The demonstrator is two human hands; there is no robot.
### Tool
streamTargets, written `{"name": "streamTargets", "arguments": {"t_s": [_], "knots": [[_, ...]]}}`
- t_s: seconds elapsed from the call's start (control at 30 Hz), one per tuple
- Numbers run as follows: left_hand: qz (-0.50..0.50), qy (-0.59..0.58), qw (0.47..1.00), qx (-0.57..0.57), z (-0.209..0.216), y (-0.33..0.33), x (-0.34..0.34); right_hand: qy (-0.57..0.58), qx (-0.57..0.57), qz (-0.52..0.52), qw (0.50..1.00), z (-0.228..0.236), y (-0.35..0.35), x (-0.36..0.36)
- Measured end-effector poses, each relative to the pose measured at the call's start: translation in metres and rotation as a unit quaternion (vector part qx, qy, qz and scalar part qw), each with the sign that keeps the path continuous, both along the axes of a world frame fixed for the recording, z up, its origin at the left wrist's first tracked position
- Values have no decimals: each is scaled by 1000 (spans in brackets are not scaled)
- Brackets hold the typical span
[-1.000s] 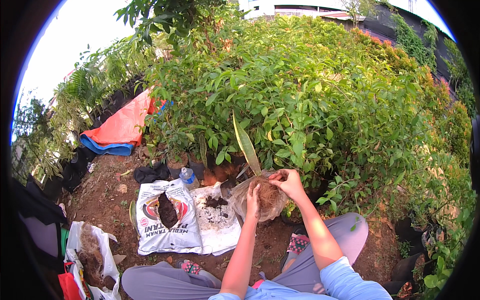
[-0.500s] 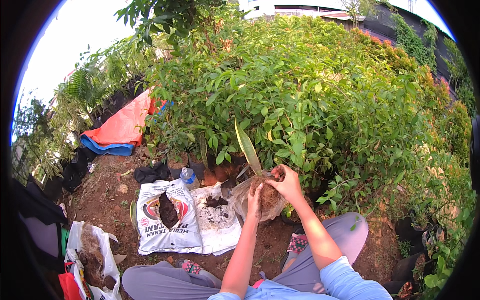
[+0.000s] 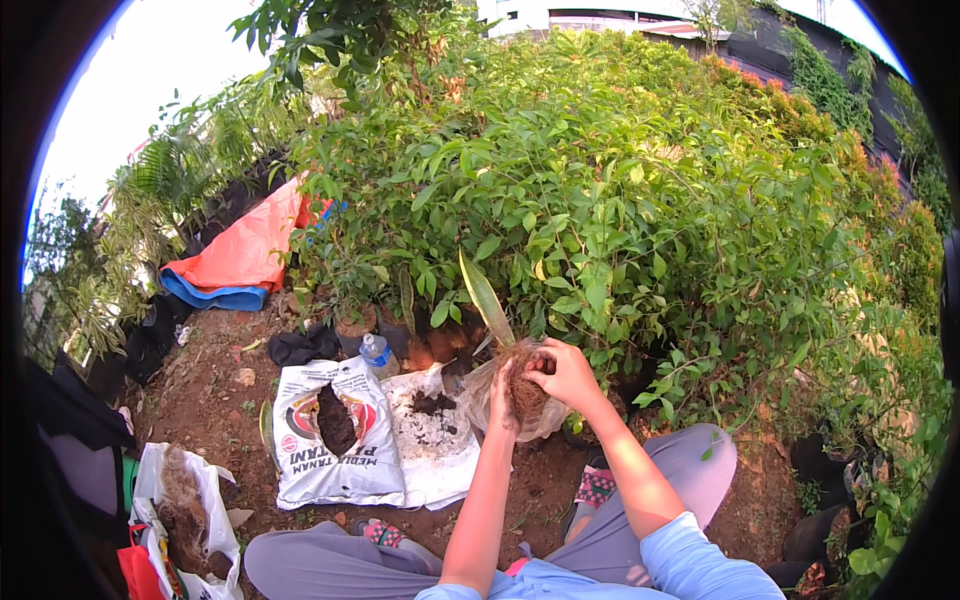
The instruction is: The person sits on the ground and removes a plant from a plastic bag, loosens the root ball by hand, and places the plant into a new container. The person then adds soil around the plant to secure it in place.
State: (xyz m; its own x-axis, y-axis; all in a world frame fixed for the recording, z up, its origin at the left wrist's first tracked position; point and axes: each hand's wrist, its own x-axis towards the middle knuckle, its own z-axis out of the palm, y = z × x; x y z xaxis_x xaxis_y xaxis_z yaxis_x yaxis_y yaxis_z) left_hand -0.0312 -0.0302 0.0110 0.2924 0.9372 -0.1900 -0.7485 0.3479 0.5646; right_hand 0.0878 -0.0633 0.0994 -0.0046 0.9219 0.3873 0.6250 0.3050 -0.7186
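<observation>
Between my hands is a snake plant with one tall, yellow-edged leaf (image 3: 485,298), its base wrapped in a ball of brown coconut fibre (image 3: 528,398). My left hand (image 3: 502,402) is closed along the ball's left side, palm facing inward. On the upper right, my right hand (image 3: 566,374) has its fingers curled in, thumb and fingertips pressing the fibre. Behind and below the ball, a clear plastic bag (image 3: 478,392) spreads out; its contents are hidden. The leaf leans up and to the left, toward the shrubs.
A white printed sack (image 3: 365,455) with dark soil showing through a torn hole lies left, beside a soil-smeared white sack (image 3: 435,465). A water bottle (image 3: 376,352) stands behind them. A bag of fibre (image 3: 185,510) sits lower left. Leafy shrubs (image 3: 620,220) crowd the far side.
The snake plant has tipped further left and dropped slightly. My right hand has shifted a little down and left over the fibre, and my left hand has moved slightly left.
</observation>
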Motion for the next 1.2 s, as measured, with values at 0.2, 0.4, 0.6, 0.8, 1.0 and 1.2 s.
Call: {"name": "streamTargets", "arguments": {"t_s": [0.2,0.4,0.6,0.8,1.0,1.2], "knots": [[-51,-29,998,-8,9,1,6,227,-23,2,974,-9,9,8],[-83,-109,988,-74,-1,19,-5,112,-86,53,989,8,-5,8],[-74,-53,994,-60,25,14,3,197,27,25,980,-15,-5,9],[-52,-28,996,-63,16,19,-6,227,-8,29,973,-28,-4,8],[6,48,998,-42,17,18,-17,466,-76,-75,878,-68,28,18],[43,90,995,-10,14,16,-40,332,-222,-24,916,-159,55,-19]]}}
